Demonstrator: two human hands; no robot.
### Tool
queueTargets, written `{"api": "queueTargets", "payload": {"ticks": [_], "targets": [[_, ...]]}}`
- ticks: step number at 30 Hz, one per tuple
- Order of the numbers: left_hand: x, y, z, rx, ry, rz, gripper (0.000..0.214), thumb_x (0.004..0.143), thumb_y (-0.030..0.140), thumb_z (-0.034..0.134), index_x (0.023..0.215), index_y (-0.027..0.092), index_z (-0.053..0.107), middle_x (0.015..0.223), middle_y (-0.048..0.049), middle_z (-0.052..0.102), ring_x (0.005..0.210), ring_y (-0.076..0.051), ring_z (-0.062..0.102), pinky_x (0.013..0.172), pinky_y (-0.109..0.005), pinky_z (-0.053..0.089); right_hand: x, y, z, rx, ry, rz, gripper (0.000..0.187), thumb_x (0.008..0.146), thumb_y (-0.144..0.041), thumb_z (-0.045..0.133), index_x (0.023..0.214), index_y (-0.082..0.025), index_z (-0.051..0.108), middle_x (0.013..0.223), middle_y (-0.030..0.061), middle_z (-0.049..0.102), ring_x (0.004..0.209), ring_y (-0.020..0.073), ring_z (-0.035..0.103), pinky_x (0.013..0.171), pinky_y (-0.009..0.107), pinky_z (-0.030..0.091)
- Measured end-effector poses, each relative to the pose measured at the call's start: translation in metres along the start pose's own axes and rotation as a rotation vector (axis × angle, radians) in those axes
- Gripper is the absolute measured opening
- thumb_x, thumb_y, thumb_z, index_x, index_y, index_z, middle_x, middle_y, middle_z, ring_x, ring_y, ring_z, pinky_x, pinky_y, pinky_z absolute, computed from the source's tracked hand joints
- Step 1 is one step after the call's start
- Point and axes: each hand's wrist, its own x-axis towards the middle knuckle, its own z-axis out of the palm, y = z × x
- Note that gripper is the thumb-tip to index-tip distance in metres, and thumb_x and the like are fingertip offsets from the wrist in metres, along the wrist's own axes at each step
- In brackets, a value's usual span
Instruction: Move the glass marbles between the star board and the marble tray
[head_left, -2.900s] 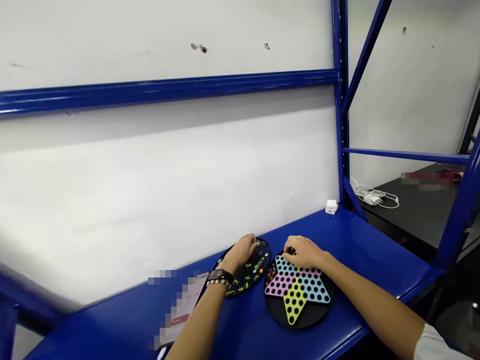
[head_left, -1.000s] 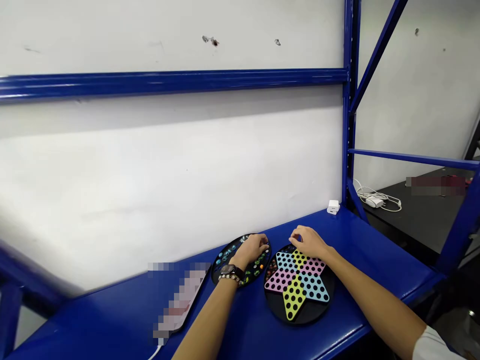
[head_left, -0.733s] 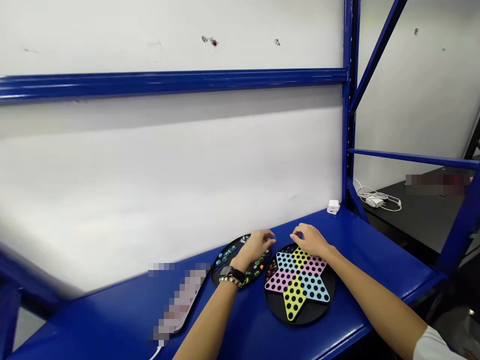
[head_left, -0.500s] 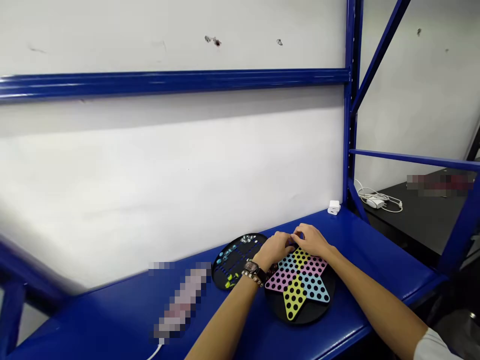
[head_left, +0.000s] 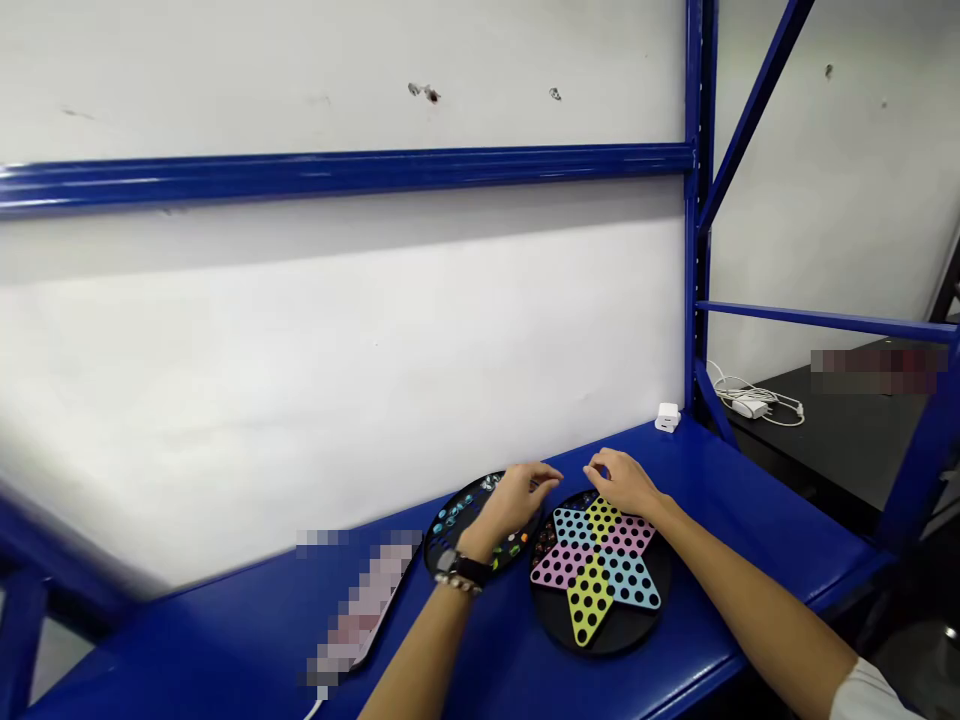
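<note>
My left hand (head_left: 516, 502) is above the black round tray (head_left: 429, 545) that holds glass marbles, its thumb and fingers apart, and I see nothing between them. Teal marbles (head_left: 452, 515) lie along the tray's left side; yellow-green and orange ones (head_left: 517, 546) are near its right edge. My right hand (head_left: 622, 482) is over the back tip of the star-shaped Chinese checkers board (head_left: 592, 570), fingertips bent together. Whether a marble is in that pinch is hidden. The board has yellow, pink and blue points and sits in a second black round tray (head_left: 551, 625). Dark marbles (head_left: 545, 540) lie beside the star.
A pixelated flat device (head_left: 364, 610) with a white cable lies on the blue shelf (head_left: 225, 640) at the left. A white charger plug (head_left: 667, 417) stands at the back right corner. Blue posts (head_left: 696, 250) and a white wall (head_left: 337, 350) bound the shelf.
My left hand has moved away from my right hand, leftward over the marble tray, and its fingers have opened. My right hand has stayed almost in place.
</note>
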Motion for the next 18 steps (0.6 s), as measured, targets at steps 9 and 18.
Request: {"api": "queueTargets", "payload": {"ticks": [9,18], "targets": [[-0.045,-0.052,-0.045,0.107,0.239,-0.218,0.042,0.088,0.051,0.046,0.096,0.018,0.071,0.091,-0.0057,0.075,0.081,-0.021,0.067,0.076,-0.031,0.052,-0.002,0.006,0.007,-0.044,-0.176,-0.059,0.015,0.085,-0.029,0.059,0.079,-0.022,0.071,0.101,0.0063,0.063,0.102,0.0246,0.055,0.091,0.04,0.042],[-0.068,-0.07,-0.053,0.268,0.049,-0.293,0.041,0.085,0.05,0.044,0.095,0.022,0.072,0.097,-0.0052,0.075,0.087,-0.023,0.067,0.079,-0.03,0.049,-0.002,0.005,0.004,-0.047,-0.187,-0.028,0.02,0.088,-0.031,0.054,0.086,-0.021,0.071,0.102,0.0081,0.065,0.101,0.0254,0.055,0.09,0.041,0.041]]}}
